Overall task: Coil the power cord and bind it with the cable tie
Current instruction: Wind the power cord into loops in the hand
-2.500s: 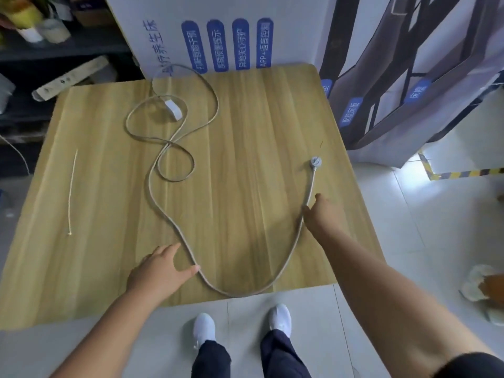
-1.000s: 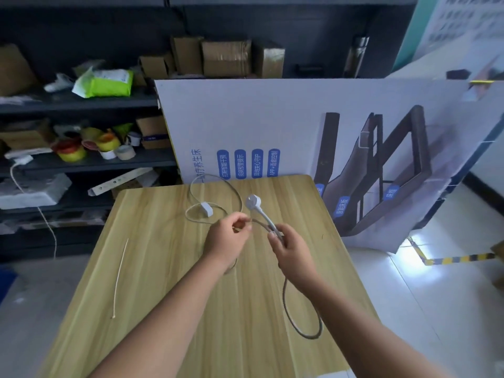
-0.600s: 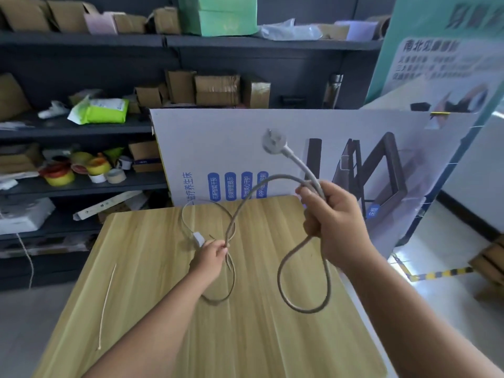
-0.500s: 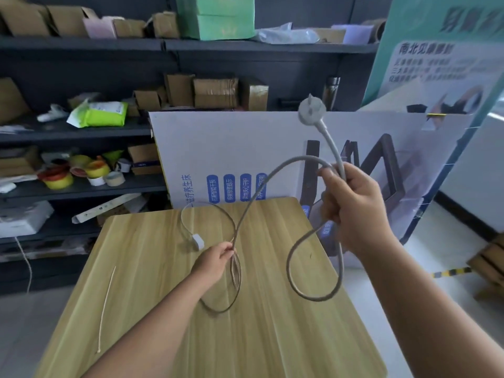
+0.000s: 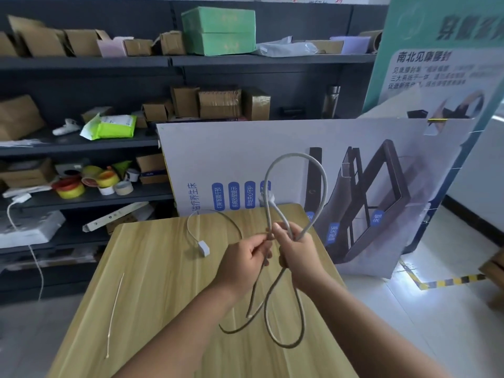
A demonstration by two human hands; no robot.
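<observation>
The grey power cord [image 5: 324,184] is held up above the wooden table [image 5: 163,268]. My right hand [image 5: 296,251] grips its gathered strands, with one loop arching above the fist and others hanging below. The round plug [image 5: 266,198] sticks up just beyond my fingers. My left hand [image 5: 242,261] pinches a strand right beside the right hand. The cord's far end with a white block connector [image 5: 203,248] still lies on the table. A thin white cable tie [image 5: 114,312] lies straight on the table's left side, away from both hands.
A large printed board [image 5: 354,186] leans against the table's far edge. Dark shelves [image 5: 81,143] with cardboard boxes and tape rolls stand behind. White tiled floor with a striped tape line [image 5: 450,281] lies to the right.
My right hand came down and inward with its loop. My left hand rose off the table to meet it, bringing another strand. The plug now sits lower, just beyond my fingers.
</observation>
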